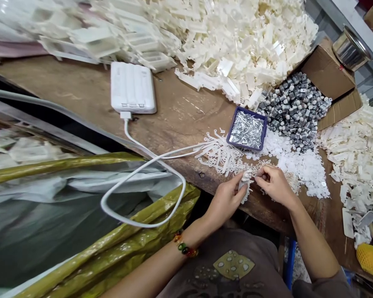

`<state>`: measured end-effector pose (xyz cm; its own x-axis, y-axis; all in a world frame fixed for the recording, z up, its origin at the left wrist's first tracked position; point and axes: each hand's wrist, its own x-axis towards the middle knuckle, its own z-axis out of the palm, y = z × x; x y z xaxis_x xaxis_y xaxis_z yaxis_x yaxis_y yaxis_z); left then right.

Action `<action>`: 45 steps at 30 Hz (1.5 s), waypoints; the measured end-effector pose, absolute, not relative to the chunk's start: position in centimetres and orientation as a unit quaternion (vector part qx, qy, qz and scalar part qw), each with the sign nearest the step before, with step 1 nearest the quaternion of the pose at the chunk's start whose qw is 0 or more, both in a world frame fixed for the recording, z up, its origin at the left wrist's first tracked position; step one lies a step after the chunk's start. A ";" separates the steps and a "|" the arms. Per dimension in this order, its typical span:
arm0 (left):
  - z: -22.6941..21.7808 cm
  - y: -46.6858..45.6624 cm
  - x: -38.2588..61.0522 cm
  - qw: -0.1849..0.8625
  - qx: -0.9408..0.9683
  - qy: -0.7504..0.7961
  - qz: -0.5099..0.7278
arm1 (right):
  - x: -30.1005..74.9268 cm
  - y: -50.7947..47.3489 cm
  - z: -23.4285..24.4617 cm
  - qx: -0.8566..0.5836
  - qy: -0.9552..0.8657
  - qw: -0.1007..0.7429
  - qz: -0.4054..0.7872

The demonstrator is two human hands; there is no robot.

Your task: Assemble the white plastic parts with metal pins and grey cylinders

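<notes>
My left hand [226, 196] is closed around a small white plastic part [245, 188] at the table's front edge. Just to its right, my right hand [274, 183] has its fingers pinched together close to the top of that part; whatever they hold is too small to make out. Beyond both hands stands a purple square tray [262, 143] full of thin silvery metal pins [247, 128]. White plastic strips with looped ends [220, 153] lie left of the tray, and a pile of small white discs [307, 171] spreads to the right.
A white power bank [133, 87] with a looping white cable [143, 224] rests on the wooden table [81, 91]. Cream plastic parts [236, 37] are heaped behind. Grey blocks [298, 107] spill from a cardboard box [328, 68]. A yellow-edged sack [161, 215] gapes at left.
</notes>
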<state>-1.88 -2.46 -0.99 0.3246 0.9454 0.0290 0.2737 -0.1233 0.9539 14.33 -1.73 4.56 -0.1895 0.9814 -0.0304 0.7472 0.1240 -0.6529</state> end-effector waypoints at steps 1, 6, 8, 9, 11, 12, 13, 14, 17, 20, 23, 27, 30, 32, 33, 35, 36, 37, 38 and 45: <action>-0.9 -2.5 -1.9 0.468 0.666 0.461 0.353 | 14.3 -1.7 4.5 -0.600 -0.724 0.211 0.269; -0.4 -2.8 -1.8 0.446 0.692 0.456 0.338 | 13.9 -1.7 5.1 -0.593 -0.769 0.147 0.189; -0.2 -2.9 -1.7 0.457 0.684 0.452 0.343 | 13.4 -2.1 5.5 -0.597 -0.786 0.095 0.126; -0.2 -2.9 -1.7 0.468 0.674 0.452 0.350 | 13.1 -2.4 5.5 -0.600 -0.791 0.070 0.098; -0.3 -2.8 -1.6 0.502 0.646 0.451 0.358 | 12.4 -2.9 5.5 -0.607 -0.791 0.035 0.061; -0.4 -2.8 -1.5 0.525 0.628 0.450 0.357 | 12.2 -3.0 5.3 -0.611 -0.789 0.029 0.054; -0.5 -2.7 -1.4 0.553 0.608 0.447 0.354 | 12.0 -3.2 5.0 -0.614 -0.787 0.033 0.054; -0.7 -2.5 -1.4 0.589 0.582 0.437 0.351 | 12.0 -3.2 4.7 -0.616 -0.784 0.047 0.063; -1.4 -2.2 -1.2 0.730 0.461 0.375 0.337 | 12.5 -3.4 3.5 -0.614 -0.760 0.155 0.144; -1.8 -2.1 -1.1 0.802 0.364 0.337 0.332 | 13.6 -3.6 2.3 -0.641 -0.697 0.258 0.192; -1.9 -2.3 -0.9 0.767 0.380 0.355 0.375 | 14.4 -4.0 1.6 -0.655 -0.705 0.226 0.153; -2.4 -2.5 -0.5 0.742 0.419 0.371 0.369 | 14.4 -4.4 1.2 -0.633 -0.719 0.215 0.189; -3.1 -2.5 -0.3 0.748 0.412 0.371 0.365 | 14.5 -4.5 0.8 -0.657 -0.667 0.258 0.238; -3.5 -2.5 -0.2 0.744 0.420 0.370 0.365 | 14.6 -4.4 0.6 -0.665 -0.663 0.249 0.236; -3.7 -2.5 -0.2 0.739 0.428 0.370 0.365 | 14.7 -4.4 0.4 -0.665 -0.673 0.234 0.224; -3.8 -2.5 -0.2 0.728 0.447 0.369 0.366 | 14.7 -4.5 0.4 -0.659 -0.701 0.194 0.191; -3.8 -2.5 -0.2 0.721 0.457 0.370 0.367 | 14.5 -4.5 0.5 -0.656 -0.715 0.169 0.172; -3.8 -2.5 -0.2 0.712 0.467 0.374 0.368 | 14.3 -4.5 0.7 -0.653 -0.728 0.142 0.153; -3.7 -2.6 -0.2 0.702 0.476 0.379 0.370 | 14.0 -4.6 0.9 -0.652 -0.738 0.114 0.131; -3.7 -2.5 -0.3 0.729 0.436 0.370 0.375 | 11.9 -4.6 1.3 -0.691 -0.713 0.085 0.085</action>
